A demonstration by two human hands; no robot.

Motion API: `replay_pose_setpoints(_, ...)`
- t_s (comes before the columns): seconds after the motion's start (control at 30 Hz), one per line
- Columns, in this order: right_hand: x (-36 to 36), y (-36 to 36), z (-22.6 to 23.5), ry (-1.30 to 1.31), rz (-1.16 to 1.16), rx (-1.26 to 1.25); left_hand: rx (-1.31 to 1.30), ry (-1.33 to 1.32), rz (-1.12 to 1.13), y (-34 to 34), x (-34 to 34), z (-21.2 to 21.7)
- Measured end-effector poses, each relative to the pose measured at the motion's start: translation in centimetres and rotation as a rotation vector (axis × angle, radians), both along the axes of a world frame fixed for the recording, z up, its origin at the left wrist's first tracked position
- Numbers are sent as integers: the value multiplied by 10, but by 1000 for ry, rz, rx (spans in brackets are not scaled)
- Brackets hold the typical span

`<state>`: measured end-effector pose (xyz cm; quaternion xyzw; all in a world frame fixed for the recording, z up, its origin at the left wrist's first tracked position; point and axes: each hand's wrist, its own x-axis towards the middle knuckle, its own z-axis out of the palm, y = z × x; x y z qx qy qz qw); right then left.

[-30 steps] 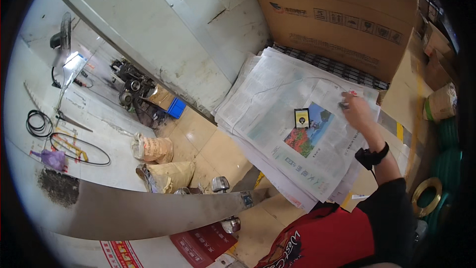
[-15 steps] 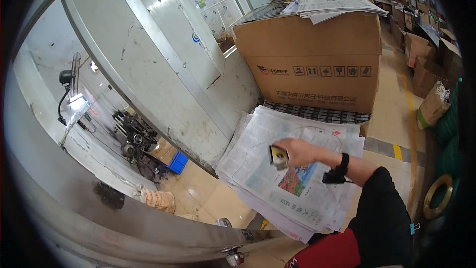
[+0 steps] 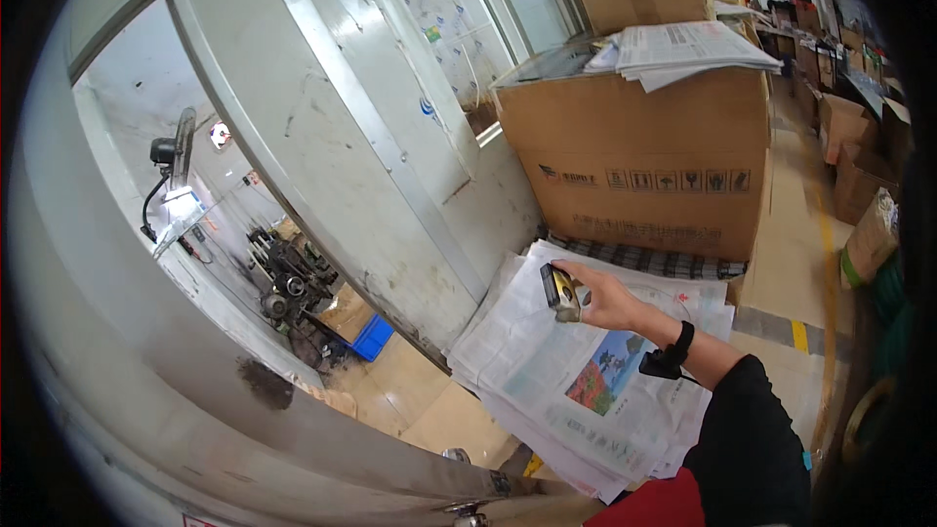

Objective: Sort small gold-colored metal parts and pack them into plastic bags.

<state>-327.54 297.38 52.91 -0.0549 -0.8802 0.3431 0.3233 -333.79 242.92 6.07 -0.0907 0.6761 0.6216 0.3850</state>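
Where a small black-and-yellow item (image 3: 559, 285) lay flat on newspaper one second ago, the person's right hand (image 3: 610, 303) now grasps it between thumb and fingers and holds it tilted over the sheets.

Far to the left of that hand, a doorway shows a dark machine (image 3: 293, 283) with a bright blue bin (image 3: 372, 338) just to its lower right. Nearer, a tall, smudged grey wall panel (image 3: 429, 185) leans across the view, toward the hand.

Just left of the hand, and spreading beneath it, is a pile of newspaper (image 3: 508, 351). The item sits at the hand's left end, above this pile; how wide the gap is cannot be told. Below the hand, the top sheet's colour photo (image 3: 602, 376), partly covered earlier by the item, is uncovered on that side. For the work in hand, the change means the item is under the right hand's control and the top sheet no longer bears it.

Beyond the hand stands a large brown carton (image 3: 634, 185), with more papers (image 3: 693, 49) on top. To the hand's lower right come a black wrist strap (image 3: 669, 361) and a black sleeve (image 3: 756, 429). Farther right, open boxes (image 3: 864, 181) line the floor.

The left hand is out of view, so its state cannot be told.
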Motion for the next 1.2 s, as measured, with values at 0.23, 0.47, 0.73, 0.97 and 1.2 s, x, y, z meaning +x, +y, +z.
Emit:
replay_pose_setpoints(0.23, 7, -4, -73, -28, 405, -1113, -111, -96, -57, -46, 30, -4)
replay_pose_setpoints(0.47, 30, 15, -86, 45, 232, -1068, -119, -113, -43, -44, 30, -18)
replay_pose_setpoints(0.73, 4, 30, 45, 340, 73, -50, 17, -48, 4, 51, -17, -51)
replay_pose_setpoints(0.97, -14, 14, 89, 460, 433, -479, 31, -64, 139, 21, 11, -74)
replay_pose_setpoints(1.2, 26, -98, 25, 301, 849, -842, -8, -147, 296, -97, 145, -92)
